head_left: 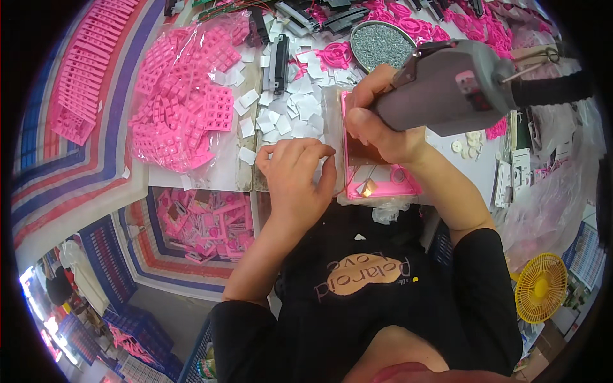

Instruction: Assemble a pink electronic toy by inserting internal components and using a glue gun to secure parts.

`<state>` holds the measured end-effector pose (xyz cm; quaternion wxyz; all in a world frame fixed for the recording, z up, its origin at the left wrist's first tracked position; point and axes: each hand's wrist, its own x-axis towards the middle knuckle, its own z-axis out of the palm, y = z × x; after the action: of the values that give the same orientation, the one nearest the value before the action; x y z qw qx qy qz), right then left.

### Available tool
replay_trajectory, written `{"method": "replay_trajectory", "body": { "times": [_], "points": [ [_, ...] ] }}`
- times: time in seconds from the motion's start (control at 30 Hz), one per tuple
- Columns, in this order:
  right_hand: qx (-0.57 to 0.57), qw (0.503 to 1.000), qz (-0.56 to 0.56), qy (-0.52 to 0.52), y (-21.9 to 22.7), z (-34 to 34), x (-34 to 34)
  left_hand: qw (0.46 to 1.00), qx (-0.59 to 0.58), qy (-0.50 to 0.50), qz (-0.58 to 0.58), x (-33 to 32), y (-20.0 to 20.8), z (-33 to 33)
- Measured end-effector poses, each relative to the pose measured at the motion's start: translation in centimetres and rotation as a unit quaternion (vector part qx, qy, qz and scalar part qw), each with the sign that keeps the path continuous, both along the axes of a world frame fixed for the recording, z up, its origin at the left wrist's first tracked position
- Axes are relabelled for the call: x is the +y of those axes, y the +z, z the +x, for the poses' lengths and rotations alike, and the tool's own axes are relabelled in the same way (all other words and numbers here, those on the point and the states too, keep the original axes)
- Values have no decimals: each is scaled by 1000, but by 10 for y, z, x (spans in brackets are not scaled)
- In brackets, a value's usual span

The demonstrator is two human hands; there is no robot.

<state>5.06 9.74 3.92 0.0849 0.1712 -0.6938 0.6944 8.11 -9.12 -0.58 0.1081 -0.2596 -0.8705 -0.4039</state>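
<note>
My right hand (pixel 386 127) is wrapped around a grey electric screwdriver (pixel 447 89), which lies tilted, its black cord end off to the right. The driver's tip is hidden behind my hand. Below that hand is a pink plastic housing (pixel 399 186) with a brown board (pixel 365 153) in it and a small shiny gold-coloured piece (pixel 368 187) near its lower edge. My left hand (pixel 295 175) hovers or rests just left of the housing, fingers loosely bent and thumb apart from the index finger. Nothing shows in it. Small white square pieces (pixel 298 105) lie scattered beyond its fingertips.
A round dish (pixel 353 56) of small screws stands at the back. Clear bags of pink keypad parts (pixel 185 96) lie left, pink parts (pixel 207 223) fill a space below the tabletop, and black modules (pixel 276 64) lie behind. White discs (pixel 471 145) and plastic wrap (pixel 536 210) are right.
</note>
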Motion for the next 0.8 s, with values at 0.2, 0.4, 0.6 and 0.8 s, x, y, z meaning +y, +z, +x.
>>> {"method": "replay_trajectory", "body": {
  "times": [0.2,0.4,0.6,0.8],
  "points": [
    [-10,999,33,13,2,0,3,997,-16,-71,4,-2,15,13],
    [-77,993,88,-34,17,21,24,994,-46,-97,-20,0,16,29],
    [-291,908,302,-4,8,93,30,968,-238,-77,5,2,26,37],
    [-338,935,110,12,-6,96,37,922,-380,-75,30,3,33,34]
  ]
}}
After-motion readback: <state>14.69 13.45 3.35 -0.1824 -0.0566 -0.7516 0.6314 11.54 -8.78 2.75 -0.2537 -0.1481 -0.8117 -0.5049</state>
